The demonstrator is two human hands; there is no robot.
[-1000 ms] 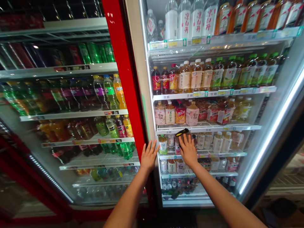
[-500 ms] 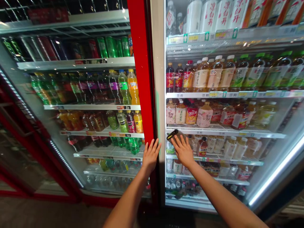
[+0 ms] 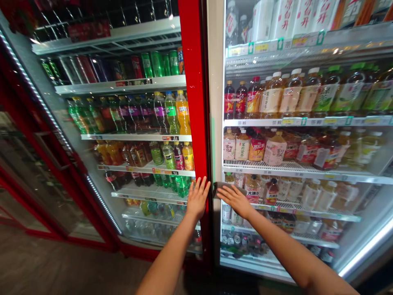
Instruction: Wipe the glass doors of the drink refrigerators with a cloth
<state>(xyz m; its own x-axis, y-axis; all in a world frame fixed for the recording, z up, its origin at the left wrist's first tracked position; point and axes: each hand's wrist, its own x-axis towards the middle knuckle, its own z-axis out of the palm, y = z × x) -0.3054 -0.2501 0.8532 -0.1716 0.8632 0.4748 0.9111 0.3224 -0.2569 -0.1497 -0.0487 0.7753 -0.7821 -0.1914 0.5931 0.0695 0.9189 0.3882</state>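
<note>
Head view: you look forward and down at two lit drinks coolers with glass doors, standing side by side.
Left hand: your left hand (image 3: 198,198) is open, fingers spread, palm flat on the glossy red door post (image 3: 194,102).
Right hand: your right hand (image 3: 236,200) is open, fingers stretched out and lying on the cloth.
Cloth: the dark grey cloth (image 3: 223,189) sits at the right cooler's left edge, just beside the red post.
Around: plastic bottled drinks (image 3: 272,98) stand on a white wire shelf (image 3: 276,167).
Progress: you cannot tell what is done or left.
</note>
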